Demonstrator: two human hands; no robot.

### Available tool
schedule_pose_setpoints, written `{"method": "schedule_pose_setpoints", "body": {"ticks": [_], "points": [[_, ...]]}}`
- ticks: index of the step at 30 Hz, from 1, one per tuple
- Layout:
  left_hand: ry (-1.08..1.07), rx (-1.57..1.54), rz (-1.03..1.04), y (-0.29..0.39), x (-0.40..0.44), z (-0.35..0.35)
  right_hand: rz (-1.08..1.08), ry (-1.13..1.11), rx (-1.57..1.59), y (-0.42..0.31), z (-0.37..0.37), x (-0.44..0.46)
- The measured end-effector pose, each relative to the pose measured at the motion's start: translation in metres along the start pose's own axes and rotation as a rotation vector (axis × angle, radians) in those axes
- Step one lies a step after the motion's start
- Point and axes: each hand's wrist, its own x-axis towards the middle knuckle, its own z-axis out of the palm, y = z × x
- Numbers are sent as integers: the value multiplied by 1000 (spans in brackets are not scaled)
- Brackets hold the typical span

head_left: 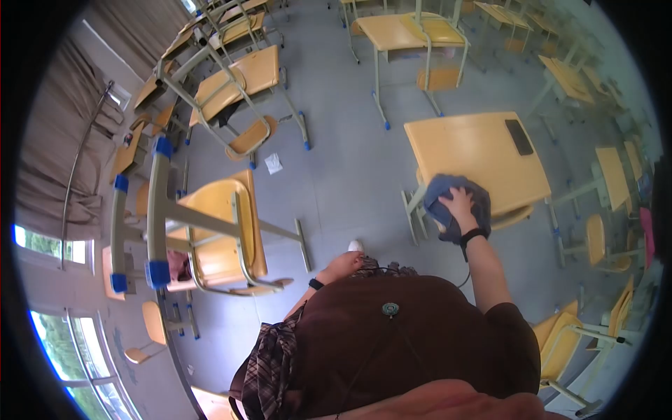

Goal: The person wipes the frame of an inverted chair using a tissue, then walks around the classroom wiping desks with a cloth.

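Observation:
My right hand (460, 208) is on a bunched blue-grey cloth (439, 187), its fingers spread and bent into the fabric. The cloth lies over the near left corner of a yellow wooden desk (476, 150) and partly hangs past its edge. A dark rectangular object (519, 136) lies at the desk's far right. Low in front of my body, my left hand (343, 266) has its fingers curled in beside grey patterned fabric (381, 269) and a thin dark cord. What those fingers hold, if anything, is hidden.
To the left, a chair (222, 203) rests upside down on a desk. Another desk with a chair on it (245, 77) stands further off, and one more (399, 31) ahead. A white scrap of paper (273, 163) lies on the grey floor. Curtains (63, 140) hang along the left wall.

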Motion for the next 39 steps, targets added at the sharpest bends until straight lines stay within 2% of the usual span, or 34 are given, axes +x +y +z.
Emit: {"method": "schedule_pose_setpoints", "body": {"ticks": [2, 5, 8, 11, 14, 20, 23, 27, 32, 36, 39], "points": [[-28, 20, 54, -17, 24, -30, 121, -53, -209, -26, 2, -1], [-146, 80, 91, -36, 65, -76, 265, -153, -179, -45, -6, 11], [-339, 153, 30, -44, 113, -112, 248, -195, -129, -33, -7, 17], [-332, 307, 144, -51, 159, -130, 237, -211, -127, -31, -8, 16], [-368, 214, 261, -49, 216, -138, 256, -213, -106, -22, -1, 21], [-330, 245, 420, -12, 323, -137, 230, -212, -71, -12, 0, 27], [-263, 217, 389, -4, 374, -128, 228, -179, -43, -10, 6, 25], [-85, 355, 411, -10, 447, -111, 227, -97, 63, -15, 0, 20], [-83, 419, 191, 1, 520, -86, 246, -49, 76, -18, 0, 17], [-105, 274, 85, 26, 535, -65, 258, -12, 46, -17, 6, 17], [39, 400, -34, 58, 512, -65, 273, 15, 23, -17, 9, 18]]}}
